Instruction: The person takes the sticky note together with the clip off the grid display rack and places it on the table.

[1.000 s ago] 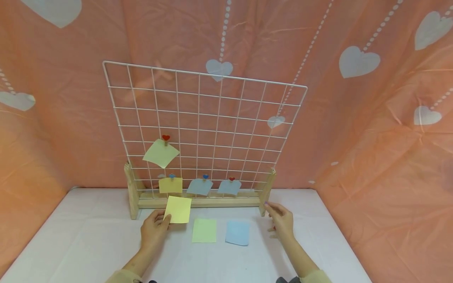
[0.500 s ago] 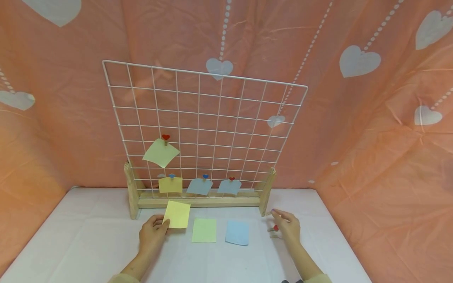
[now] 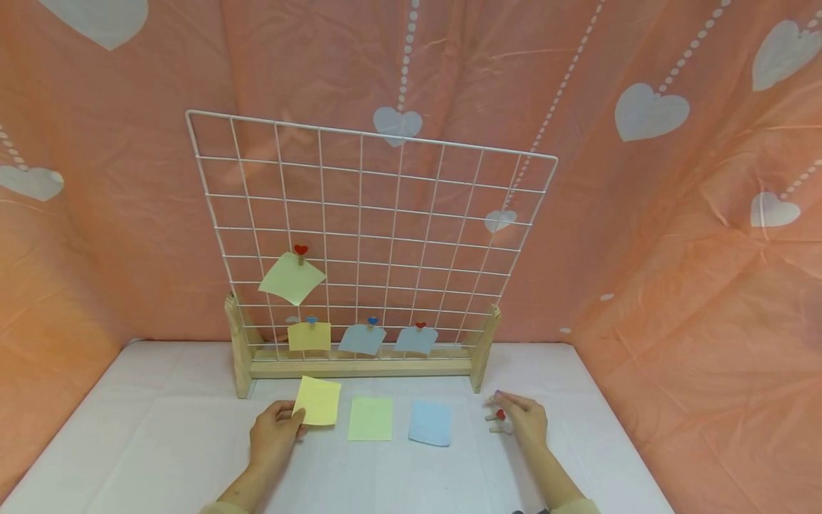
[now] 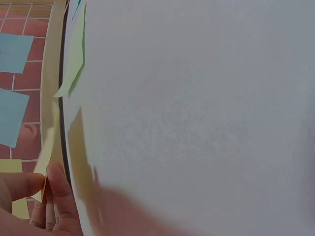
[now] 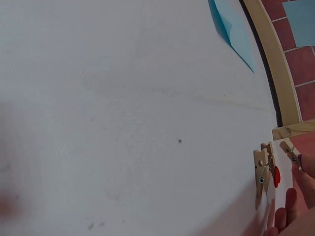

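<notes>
Between thumb and fingers, my left hand [image 3: 272,432] pinches a yellow sticky note [image 3: 318,401] by its lower left edge, just above the table. In the left wrist view the note [image 4: 45,155] is seen nearly edge-on. My right hand [image 3: 528,421] pinches a small wooden clothespin [image 5: 289,151] with a purple decoration at the fingertips. Beside that hand lie two more wooden clothespins, one bearing a red heart [image 3: 500,414]. A green sticky note [image 3: 370,419] and a blue sticky note [image 3: 430,422] lie on the table between the hands.
Behind the hands stands a white wire grid [image 3: 379,210] in a wooden stand [image 3: 359,368]. Clothespins hold a green note [image 3: 292,280], a yellow note [image 3: 310,337] and two blue notes [image 3: 362,340] on it. An orange curtain [image 3: 674,250] encloses the white table [image 3: 160,414].
My left hand has come down and slightly left with the yellow note. My right hand has drawn back and right from the stand's foot with the clothespin, toward the others.
</notes>
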Available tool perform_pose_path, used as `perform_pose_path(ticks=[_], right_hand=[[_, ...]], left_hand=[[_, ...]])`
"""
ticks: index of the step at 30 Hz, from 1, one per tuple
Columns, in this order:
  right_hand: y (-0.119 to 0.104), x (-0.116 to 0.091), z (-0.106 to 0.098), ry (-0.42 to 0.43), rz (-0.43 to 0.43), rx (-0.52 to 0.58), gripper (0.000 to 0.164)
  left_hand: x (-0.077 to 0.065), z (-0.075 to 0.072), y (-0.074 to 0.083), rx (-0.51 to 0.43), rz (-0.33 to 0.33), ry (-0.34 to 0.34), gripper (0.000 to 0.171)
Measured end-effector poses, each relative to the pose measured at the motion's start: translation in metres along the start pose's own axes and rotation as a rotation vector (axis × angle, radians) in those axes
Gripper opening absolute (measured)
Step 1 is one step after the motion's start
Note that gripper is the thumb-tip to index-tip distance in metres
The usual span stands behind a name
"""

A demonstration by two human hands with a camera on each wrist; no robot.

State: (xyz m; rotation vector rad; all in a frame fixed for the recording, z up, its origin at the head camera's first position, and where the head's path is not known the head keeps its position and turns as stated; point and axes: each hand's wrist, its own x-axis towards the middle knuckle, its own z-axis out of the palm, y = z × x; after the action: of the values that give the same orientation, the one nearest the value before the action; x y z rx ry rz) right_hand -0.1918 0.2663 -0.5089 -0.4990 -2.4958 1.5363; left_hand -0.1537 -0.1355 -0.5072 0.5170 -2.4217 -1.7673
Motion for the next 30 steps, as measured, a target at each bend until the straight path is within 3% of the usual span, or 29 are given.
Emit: perform_pose_path(ticks=[9,20,30], right_hand=[[0.002,0.002,0.002,0.040,0.052,-0.058,0.036],[0.006,0.005,0.008,0.071,0.006,-0.184,0.036],[0.008,0.006,0.008,0.095,-0.014,-0.167,0.033]], left_hand=[[0.002,-0.001,-0.006,0.027,0.011,0.002,0.030],[0.001,-0.004,-0.011,0.099,0.005,0.022,0.033],[-0.002,-0.010,-0.010,0.139,0.011,0.046,0.031]])
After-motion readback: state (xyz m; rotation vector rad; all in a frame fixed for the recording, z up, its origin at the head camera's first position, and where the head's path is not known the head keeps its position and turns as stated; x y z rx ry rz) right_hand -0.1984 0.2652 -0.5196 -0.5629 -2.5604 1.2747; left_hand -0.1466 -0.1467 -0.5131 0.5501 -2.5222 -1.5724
